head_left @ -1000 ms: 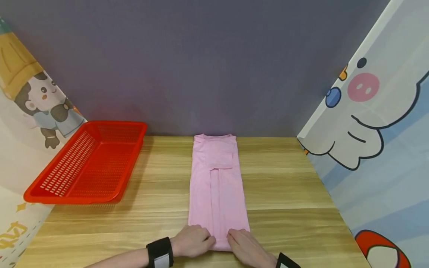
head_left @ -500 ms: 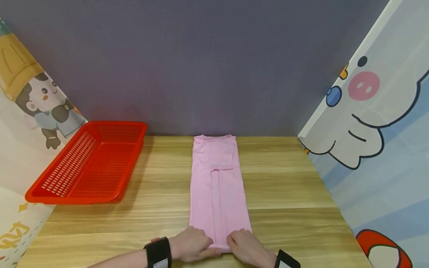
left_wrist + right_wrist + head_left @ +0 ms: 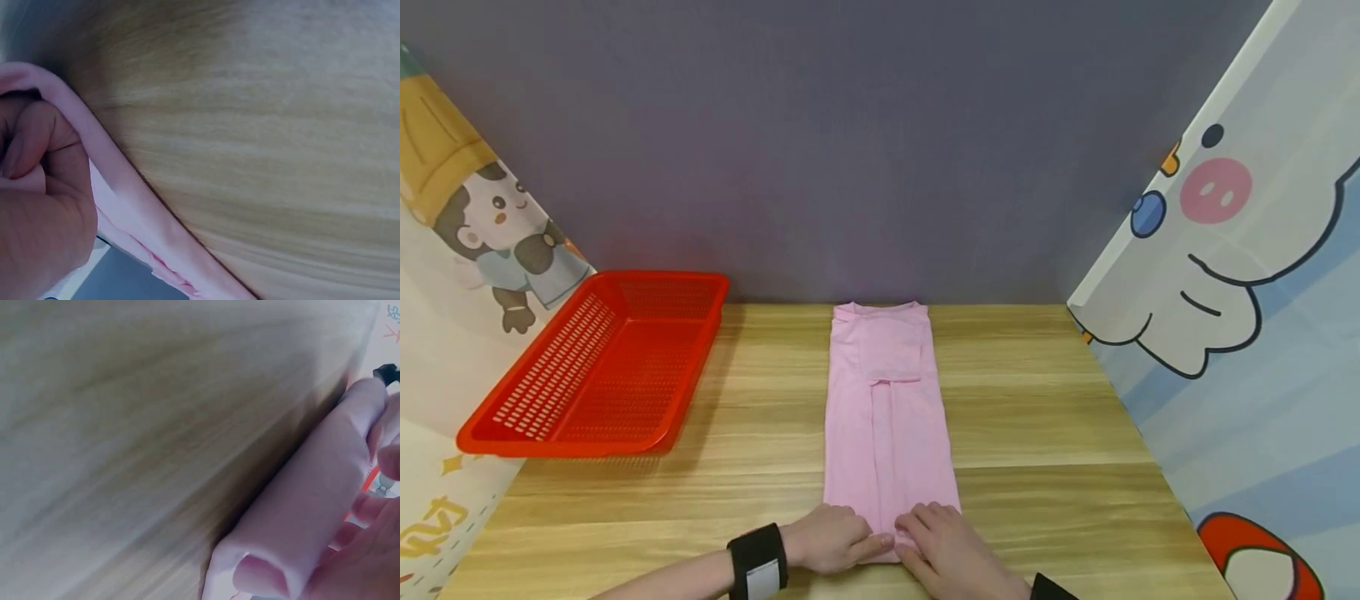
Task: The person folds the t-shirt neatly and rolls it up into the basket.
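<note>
A pink T-shirt (image 3: 921,433), folded into a long narrow strip, lies on the table with its neckline toward the back wall. Its near end is turned up into a small roll, which the right wrist view shows as a tube of pink cloth (image 3: 312,487). My left hand (image 3: 831,540) pinches the left part of this near edge; cloth shows between thumb and curled finger in the left wrist view. At the right part, my right hand (image 3: 951,550) holds the roll with bent fingers and thumb. The hands hide much of the near edge.
To the left stands a red plastic basket (image 3: 662,429) with perforated sides. A grey wall (image 3: 880,150) closes the back of the wooden table (image 3: 1037,500). Printed cartoon panels (image 3: 1300,333) flank both sides.
The right hand has shifted slightly, its fingers now spread from the thumb and nearer the left hand. The left thumb and fingers have changed their hold at the near edge.
</note>
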`<state>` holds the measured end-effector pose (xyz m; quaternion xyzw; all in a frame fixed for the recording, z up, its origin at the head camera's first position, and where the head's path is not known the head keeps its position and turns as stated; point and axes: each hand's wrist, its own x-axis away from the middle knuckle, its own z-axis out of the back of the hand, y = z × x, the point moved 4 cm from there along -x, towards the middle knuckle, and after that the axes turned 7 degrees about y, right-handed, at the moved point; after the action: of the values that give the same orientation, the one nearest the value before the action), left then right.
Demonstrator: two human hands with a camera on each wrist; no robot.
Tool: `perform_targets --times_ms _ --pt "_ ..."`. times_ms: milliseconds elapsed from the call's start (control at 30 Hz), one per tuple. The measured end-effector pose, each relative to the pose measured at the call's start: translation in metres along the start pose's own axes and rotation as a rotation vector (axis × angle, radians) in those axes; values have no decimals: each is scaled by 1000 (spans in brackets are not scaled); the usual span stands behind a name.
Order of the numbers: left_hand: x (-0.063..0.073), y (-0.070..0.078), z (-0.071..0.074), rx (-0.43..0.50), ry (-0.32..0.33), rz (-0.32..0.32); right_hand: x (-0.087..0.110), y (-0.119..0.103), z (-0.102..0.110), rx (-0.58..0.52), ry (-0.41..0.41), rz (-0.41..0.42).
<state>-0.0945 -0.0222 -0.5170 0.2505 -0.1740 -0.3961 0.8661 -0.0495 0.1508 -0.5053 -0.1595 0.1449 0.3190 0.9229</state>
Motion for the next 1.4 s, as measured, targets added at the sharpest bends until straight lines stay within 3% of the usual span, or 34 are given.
perform_targets --times_ms 100,267,367,533,633,867,967,1100,1267,1400 --pt "-1 -1 0 40 -18 31 3 -2 -1 30 78 86" --pt "0 2 0 -42 28 22 3 -1 -4 29 118 66" --pt "2 7 1 -213 113 -53 3 1 -7 16 72 11" --pt "4 20 3 -608 336 -238 1 5 -9 -6 -20 -66" --pt "5 25 4 -701 392 -283 0 5 -8 6 -41 -76" --pt "3 22 -2 -604 327 -186 -2 4 -10 5 -118 -119" --pt "2 19 -4 -541 308 -138 -3 4 -10 0 -111 -130" --pt "0 16 -6 -478 293 -86 -4 3 -8 21 -26 -115" --pt "-3 13 -5 -424 246 -21 -1 -2 -4 71 113 -15" --pt "-6 11 -1 -362 196 17 1 -5 -5 76 143 47"
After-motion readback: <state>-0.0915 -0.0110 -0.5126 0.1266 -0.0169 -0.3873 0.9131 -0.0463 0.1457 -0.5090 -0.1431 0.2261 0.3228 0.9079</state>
